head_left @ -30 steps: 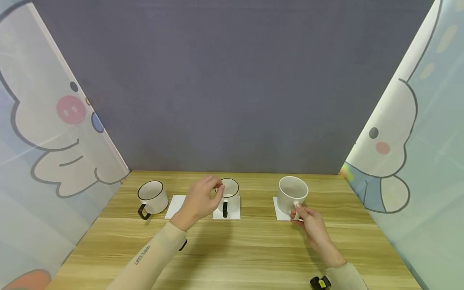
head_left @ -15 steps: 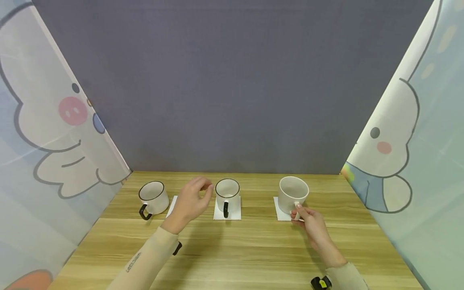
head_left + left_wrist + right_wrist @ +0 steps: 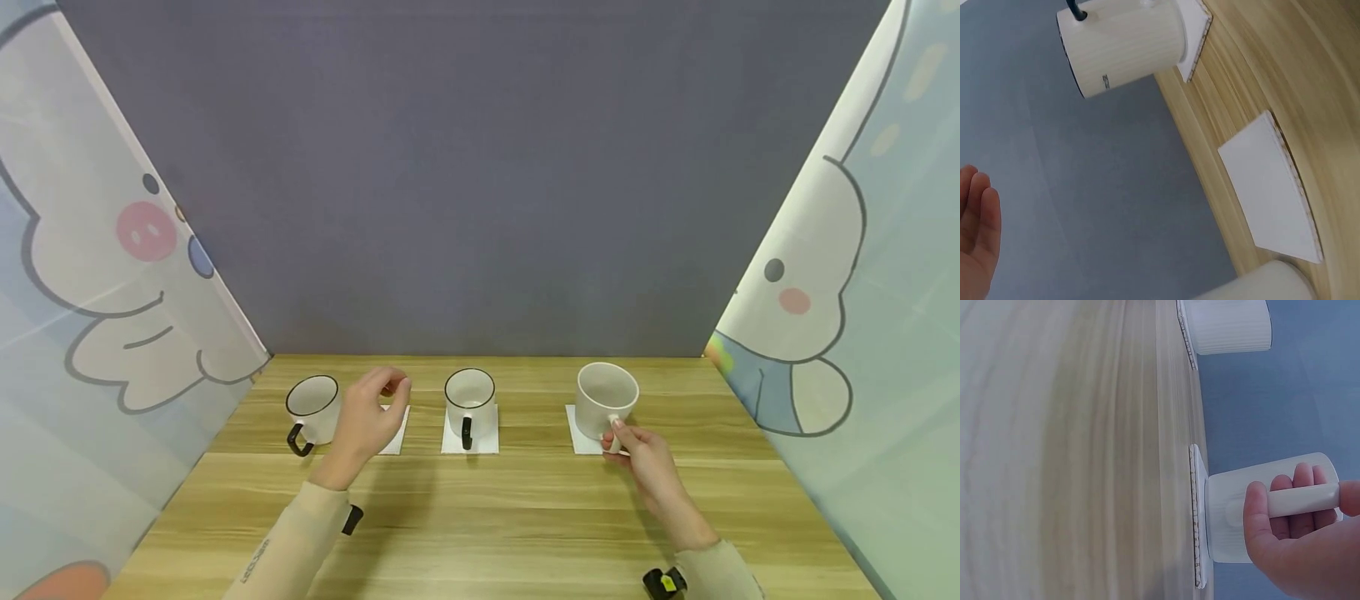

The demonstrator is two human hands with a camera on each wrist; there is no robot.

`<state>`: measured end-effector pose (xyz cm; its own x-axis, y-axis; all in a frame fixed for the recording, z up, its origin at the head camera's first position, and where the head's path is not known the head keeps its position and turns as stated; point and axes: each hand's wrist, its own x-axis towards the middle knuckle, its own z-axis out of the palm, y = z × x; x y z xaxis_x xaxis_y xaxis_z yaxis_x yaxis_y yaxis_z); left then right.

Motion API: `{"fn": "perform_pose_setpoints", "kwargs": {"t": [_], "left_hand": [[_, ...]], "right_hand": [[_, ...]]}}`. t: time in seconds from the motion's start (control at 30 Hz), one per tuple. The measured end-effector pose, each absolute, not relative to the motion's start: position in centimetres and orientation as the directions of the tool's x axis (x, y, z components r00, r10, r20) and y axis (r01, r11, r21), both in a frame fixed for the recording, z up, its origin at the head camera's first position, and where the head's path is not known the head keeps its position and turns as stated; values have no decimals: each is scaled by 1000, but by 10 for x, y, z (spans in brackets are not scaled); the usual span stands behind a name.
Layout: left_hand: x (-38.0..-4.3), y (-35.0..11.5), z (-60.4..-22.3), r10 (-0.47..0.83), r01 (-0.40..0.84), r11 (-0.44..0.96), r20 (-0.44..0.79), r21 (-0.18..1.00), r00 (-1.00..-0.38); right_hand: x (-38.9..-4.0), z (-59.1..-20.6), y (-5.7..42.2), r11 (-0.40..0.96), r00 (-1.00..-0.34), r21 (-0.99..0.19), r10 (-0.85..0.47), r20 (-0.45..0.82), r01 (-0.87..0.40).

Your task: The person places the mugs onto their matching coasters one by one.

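My right hand (image 3: 651, 477) grips the handle of an all-white mug (image 3: 597, 410), which stands upright on a white square coaster (image 3: 579, 442). The right wrist view shows fingers (image 3: 1257, 512) curled round that handle, with the mug base against the coaster. Holding nothing, my left hand (image 3: 366, 421) hovers with loosely bent fingers over a bare white coaster (image 3: 395, 439). Left of it stands a white mug (image 3: 309, 404) with black rim and black handle, directly on the wood and partly hidden by the hand. A matching black-rimmed mug (image 3: 470, 400) sits on the middle coaster (image 3: 489, 440).
The wooden table (image 3: 525, 517) carries the mugs and coasters in a row near its back edge. Behind rises a grey backdrop (image 3: 480, 183). Cartoon-printed panels (image 3: 795, 333) flank both sides.
My left hand has moved left, away from the middle black-rimmed mug to above the bare coaster. My right hand has stayed on the all-white mug's handle.
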<state>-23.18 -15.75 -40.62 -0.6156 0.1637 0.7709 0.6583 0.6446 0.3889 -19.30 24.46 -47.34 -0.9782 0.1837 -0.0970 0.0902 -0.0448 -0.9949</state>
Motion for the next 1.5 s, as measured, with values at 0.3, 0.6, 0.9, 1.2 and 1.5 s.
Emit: {"fn": "perform_pose_setpoints", "kwargs": {"t": [0.3,0.6,0.9,1.2,1.5], "left_hand": [[-235,-180,-411,57,615,638,768,464,-638],[-241,-199,-413,-86,552,603,735,576,-673],[-242,-218,-420,-195,465,622,700,630,-687],[-236,-236,-419,-282,390,635,671,666,-686],[-231,-255,-424,-355,294,636,609,714,-709]], "right_hand": [[-192,-473,245,-23,-977,-993,180,-115,113],[-192,-470,246,-5,-978,-992,164,-128,129],[-192,-469,246,0,-978,-992,164,-128,130],[-191,-468,245,-8,-979,-993,165,-118,118],[-191,-468,246,-5,-980,-993,161,-118,119]]}}
